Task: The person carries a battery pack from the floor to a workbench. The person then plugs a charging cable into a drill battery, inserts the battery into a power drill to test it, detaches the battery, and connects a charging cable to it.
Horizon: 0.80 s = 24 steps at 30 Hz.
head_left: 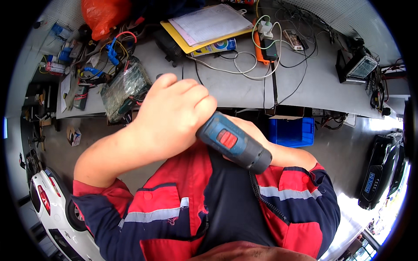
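Note:
In front of my chest is a cordless drill [235, 142], with a dark blue body, a red slide switch on top and a black rear end. It lies slantwise, its front end toward the upper left. My left hand [176, 114] is closed in a fist around that front end and covers it. Behind and below the body, my right hand [247, 127] holds the drill from the right. Its fingers are mostly hidden under the tool, as is the handle.
A grey workbench [217, 89] spans the far side. On it are a plastic-wrapped box [126, 89], a clipboard [211, 24], an orange power strip [260, 50], loose cables and a work lamp [359, 67]. A blue bin [292, 132] stands below. Cars [56, 213] flank me.

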{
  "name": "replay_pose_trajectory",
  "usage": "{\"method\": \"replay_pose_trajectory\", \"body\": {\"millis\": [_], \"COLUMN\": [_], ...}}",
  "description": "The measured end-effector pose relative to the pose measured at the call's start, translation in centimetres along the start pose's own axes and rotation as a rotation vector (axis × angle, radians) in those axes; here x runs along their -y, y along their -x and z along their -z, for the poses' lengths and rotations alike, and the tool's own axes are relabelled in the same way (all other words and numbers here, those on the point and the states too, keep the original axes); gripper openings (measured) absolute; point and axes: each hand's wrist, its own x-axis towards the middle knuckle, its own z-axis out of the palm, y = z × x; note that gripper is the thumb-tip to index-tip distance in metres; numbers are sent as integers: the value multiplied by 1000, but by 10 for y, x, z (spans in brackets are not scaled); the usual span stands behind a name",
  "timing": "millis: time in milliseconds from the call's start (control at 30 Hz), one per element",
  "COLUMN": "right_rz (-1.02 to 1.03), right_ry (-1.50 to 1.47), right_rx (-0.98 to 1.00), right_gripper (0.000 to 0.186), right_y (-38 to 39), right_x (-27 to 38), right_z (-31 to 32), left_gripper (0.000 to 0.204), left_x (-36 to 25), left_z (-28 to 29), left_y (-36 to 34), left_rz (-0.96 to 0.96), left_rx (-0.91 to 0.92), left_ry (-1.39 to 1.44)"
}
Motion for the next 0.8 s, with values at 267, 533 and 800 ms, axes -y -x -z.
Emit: {"method": "replay_pose_trajectory", "body": {"millis": [267,533,800], "right_rz": [184,25,-80], "right_ry": [177,110,89], "right_rx": [-175,35,52], "right_gripper": [69,66,56], "right_y": [7,-3,-15], "right_x": [-32,-16,6], "right_z": [-7,2,8], "left_gripper": [40,30,37], "left_x": [2,12,16], "left_z": [7,-3,-2], "left_y": [1,8,11], "left_rz": [2,-31,-15], "left_rx": [-339,-419,-343], "left_ry": [-137,-78,-5]}}
